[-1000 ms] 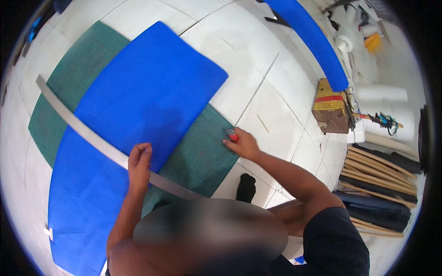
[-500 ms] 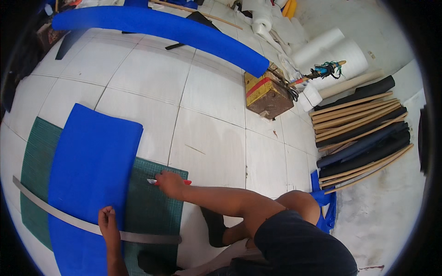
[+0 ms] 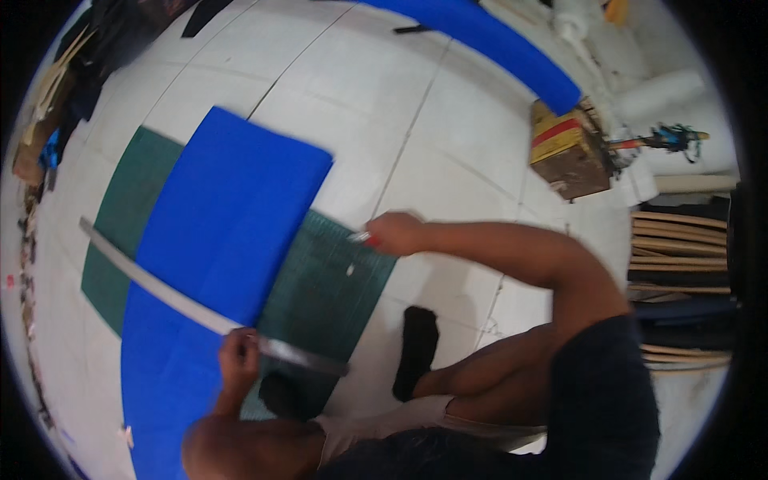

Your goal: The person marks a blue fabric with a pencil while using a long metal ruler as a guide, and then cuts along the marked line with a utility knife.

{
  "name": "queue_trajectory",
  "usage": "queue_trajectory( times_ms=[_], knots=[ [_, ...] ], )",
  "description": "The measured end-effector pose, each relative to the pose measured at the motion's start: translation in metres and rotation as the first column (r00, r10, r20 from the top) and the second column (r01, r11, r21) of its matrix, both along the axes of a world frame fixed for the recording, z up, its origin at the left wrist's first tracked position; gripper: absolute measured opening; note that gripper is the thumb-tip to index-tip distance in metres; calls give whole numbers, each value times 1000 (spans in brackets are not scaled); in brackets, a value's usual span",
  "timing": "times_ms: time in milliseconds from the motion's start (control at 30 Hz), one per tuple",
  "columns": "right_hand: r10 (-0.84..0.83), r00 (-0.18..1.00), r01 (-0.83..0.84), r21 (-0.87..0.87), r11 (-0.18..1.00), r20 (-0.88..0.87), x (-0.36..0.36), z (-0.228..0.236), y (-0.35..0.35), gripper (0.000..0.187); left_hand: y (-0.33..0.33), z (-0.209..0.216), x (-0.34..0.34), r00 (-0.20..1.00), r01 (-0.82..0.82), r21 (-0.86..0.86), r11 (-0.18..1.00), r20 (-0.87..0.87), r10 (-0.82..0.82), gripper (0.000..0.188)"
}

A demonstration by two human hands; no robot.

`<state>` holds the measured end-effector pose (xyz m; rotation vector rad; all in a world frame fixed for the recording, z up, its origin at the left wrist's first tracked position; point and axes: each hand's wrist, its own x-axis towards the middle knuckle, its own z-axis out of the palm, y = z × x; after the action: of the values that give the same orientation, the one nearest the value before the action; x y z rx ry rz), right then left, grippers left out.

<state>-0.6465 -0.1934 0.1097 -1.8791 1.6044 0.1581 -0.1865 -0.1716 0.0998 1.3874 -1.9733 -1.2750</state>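
A blue sheet of material (image 3: 232, 200) lies folded or layered across a green cutting mat (image 3: 320, 288) on the floor. Across both runs a long metal ruler (image 3: 160, 286). My left hand (image 3: 240, 358) is on the ruler by the sheet's right edge, its fingers curled around the ruler's edge. Over the mat's far right corner, my right hand (image 3: 398, 233) grips a red utility knife (image 3: 366, 238), its pale blade pointing left. A small whitish bit (image 3: 350, 270) shows over the mat below the knife.
My foot in a dark sock (image 3: 417, 348) is right of the mat. A blue roll (image 3: 504, 48) reaches to a yellow and brown box (image 3: 568, 152) at the far right. Several wooden sticks (image 3: 680, 240) and dark rolls are stacked along the right. Dark clutter (image 3: 120, 40) lies far left.
The view has turned and shifted, so the mat and sheet appear farther right and higher. My left hand has come down onto the ruler. My right hand still holds the knife.
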Motion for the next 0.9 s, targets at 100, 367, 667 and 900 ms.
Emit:
queue_trajectory(
  times_ms=[100, 367, 667, 900],
  knots=[
    [-57, 998, 57, 33, 998, -7, -22, 29, 11, 26, 58, -8, 20, 985, 101, -75, 992, 148, -89, 11],
    [47, 954, 12, -197, 980, 295, 38, -39, 30, 31, 143, -50, 49, 950, -83, 171, 982, 310, 26, 13],
    [114, 963, -51, -247, 968, 246, 42, -88, 35, 19, 151, -87, 61, 914, 143, -167, 976, 399, -65, 23],
    [-124, 962, 152, -98, 984, 242, 52, -75, 42, 20, 148, -89, 58, 919, 81, -46, 996, 391, -57, 9]
  ],
)
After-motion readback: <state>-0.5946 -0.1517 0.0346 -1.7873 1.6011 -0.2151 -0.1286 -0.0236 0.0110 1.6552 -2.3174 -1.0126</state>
